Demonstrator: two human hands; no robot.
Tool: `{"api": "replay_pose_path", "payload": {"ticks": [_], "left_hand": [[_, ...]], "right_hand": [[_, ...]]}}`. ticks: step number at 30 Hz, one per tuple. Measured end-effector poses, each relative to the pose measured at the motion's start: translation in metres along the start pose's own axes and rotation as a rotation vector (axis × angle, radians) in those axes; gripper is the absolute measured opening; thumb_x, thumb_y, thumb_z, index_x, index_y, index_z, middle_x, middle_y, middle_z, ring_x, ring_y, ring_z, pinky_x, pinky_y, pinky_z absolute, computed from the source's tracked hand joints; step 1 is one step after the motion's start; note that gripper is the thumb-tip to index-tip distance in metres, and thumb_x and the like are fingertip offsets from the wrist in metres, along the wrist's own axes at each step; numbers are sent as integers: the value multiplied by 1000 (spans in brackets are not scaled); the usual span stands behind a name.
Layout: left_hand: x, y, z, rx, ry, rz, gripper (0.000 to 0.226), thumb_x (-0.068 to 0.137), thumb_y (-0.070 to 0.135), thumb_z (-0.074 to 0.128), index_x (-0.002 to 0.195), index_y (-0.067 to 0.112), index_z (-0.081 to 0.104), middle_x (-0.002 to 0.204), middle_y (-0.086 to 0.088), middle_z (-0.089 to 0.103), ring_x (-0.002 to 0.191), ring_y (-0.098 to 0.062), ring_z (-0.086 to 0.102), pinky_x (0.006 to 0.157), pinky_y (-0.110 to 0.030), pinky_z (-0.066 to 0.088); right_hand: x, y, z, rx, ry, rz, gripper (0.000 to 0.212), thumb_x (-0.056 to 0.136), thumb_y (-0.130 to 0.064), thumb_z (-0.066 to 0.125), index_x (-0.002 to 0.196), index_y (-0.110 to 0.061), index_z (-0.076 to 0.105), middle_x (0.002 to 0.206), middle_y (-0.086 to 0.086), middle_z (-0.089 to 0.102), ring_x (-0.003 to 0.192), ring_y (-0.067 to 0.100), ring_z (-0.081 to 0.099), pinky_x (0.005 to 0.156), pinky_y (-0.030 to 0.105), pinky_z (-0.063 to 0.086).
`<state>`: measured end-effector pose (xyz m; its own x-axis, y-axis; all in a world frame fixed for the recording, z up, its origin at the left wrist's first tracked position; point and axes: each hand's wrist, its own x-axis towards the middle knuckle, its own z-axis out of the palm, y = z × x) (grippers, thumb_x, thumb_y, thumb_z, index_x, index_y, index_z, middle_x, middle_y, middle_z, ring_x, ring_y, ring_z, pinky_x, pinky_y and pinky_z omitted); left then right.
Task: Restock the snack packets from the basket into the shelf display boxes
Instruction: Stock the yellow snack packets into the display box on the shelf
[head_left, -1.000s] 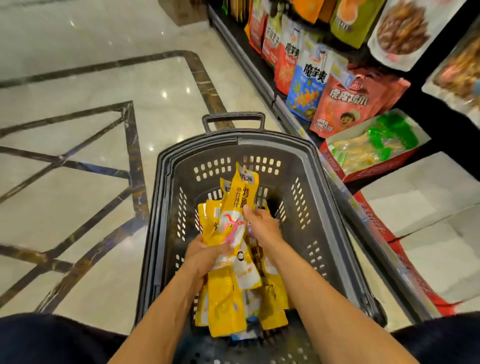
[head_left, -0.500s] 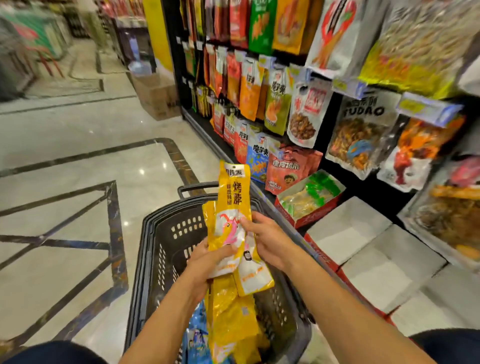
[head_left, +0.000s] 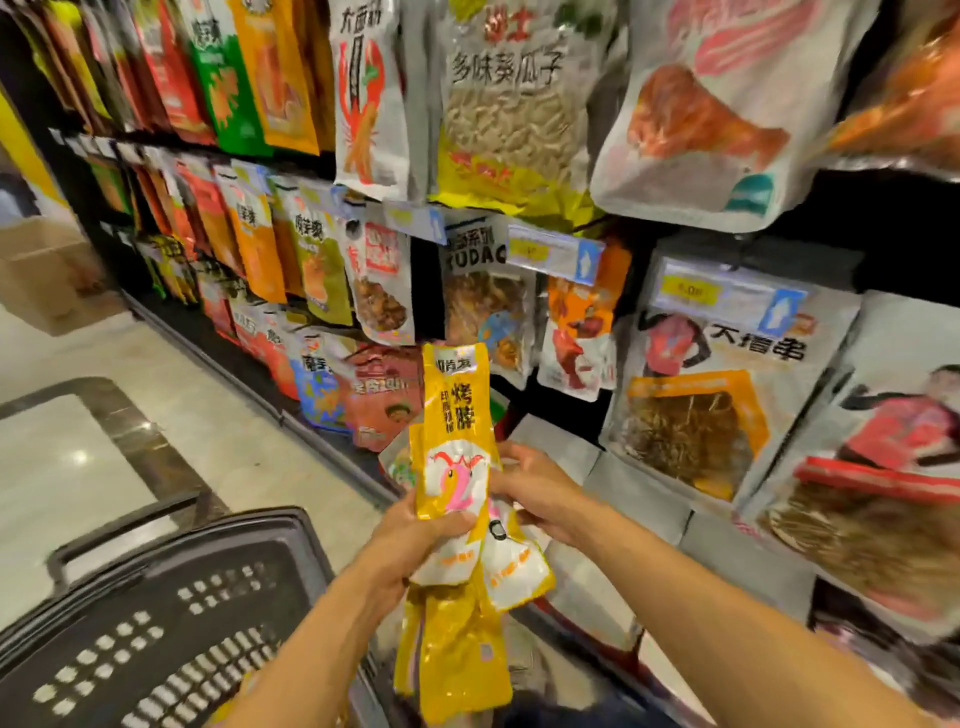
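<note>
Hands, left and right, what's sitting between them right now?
A bunch of yellow snack packets, gripped from both sides by the left hand and right hand, as the head view shows.

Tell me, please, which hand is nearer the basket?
Left. The left hand holds the yellow packets on the side facing the basket; the right hand grips their far side, nearer the shelf.

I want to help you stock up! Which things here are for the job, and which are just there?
For the job: yellow packets, gripped by the left hand and right hand; black basket; grey display boxes low on the shelf.
Just there: hanging drumstick bag; seed bag; price tags; cardboard box on the floor.
</note>
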<state>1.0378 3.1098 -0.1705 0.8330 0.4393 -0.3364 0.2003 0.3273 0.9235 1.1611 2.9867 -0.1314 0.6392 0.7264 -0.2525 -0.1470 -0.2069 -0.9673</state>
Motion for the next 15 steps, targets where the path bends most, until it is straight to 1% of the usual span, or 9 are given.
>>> {"api": "replay_pose_path", "payload": {"ticks": [3,5,6,8,9,11,12,14,15], "left_hand": [[59,-14,11,-5,-25,-50,73,54,17,90,123,7,66,104,-17,77,90,-33,75,72,-37,58],[98,-25,14,-11,-51,-73,61,63,8,87,120,5,68,103,-19,77,83,-31,76,67,-35,60],[117,-31,15,-9,-62,-91,54,68,4,84,119,3,68,103,-20,77,80,-30,76,66,-35,61],[144,-44,15,-20,-83,-134,53,70,4,83,121,1,68,107,-22,75,84,-31,75,74,-42,62],[154,-50,14,-27,-96,-154,63,65,7,87,124,1,66,110,-23,74,90,-34,73,82,-48,60],[170,-63,8,-39,-118,-195,81,59,9,91,134,1,59,115,-23,73,99,-35,71,93,-51,55],[178,-69,4,-45,-120,-210,78,64,4,89,135,0,58,116,-22,73,97,-33,73,91,-48,57],[190,-78,-8,-32,-92,-227,57,74,-6,79,128,-4,63,112,-20,74,87,-28,74,82,-39,61],[194,-79,-12,-22,-87,-233,50,76,-7,77,125,-4,65,112,-20,74,89,-29,74,84,-40,61]], "right_hand": [[39,24,-28,5,170,-6,14,71,-23,78,82,-17,73,82,10,74,66,21,64,56,30,48],[67,48,-43,37,303,-9,5,79,-17,74,75,-17,71,74,6,72,57,16,62,51,24,46],[80,60,-50,61,358,-1,6,81,-16,72,75,-17,71,72,6,71,58,17,65,53,26,49],[100,85,-60,93,426,2,3,82,-19,70,83,-17,72,80,11,74,76,30,72,67,42,57],[108,96,-62,104,443,5,7,84,-19,69,89,-17,72,85,12,75,82,33,72,71,45,57],[124,119,-62,102,481,11,11,87,-23,66,98,-20,69,90,8,75,82,27,72,72,41,59],[130,127,-59,124,500,17,14,87,-25,66,101,-21,68,93,8,75,83,26,72,75,44,59],[143,140,-52,181,508,39,22,88,-27,66,108,-17,63,98,10,73,90,28,71,84,51,57],[148,145,-49,190,519,52,26,92,-25,63,112,-11,57,99,8,70,94,28,68,87,48,54]]}}
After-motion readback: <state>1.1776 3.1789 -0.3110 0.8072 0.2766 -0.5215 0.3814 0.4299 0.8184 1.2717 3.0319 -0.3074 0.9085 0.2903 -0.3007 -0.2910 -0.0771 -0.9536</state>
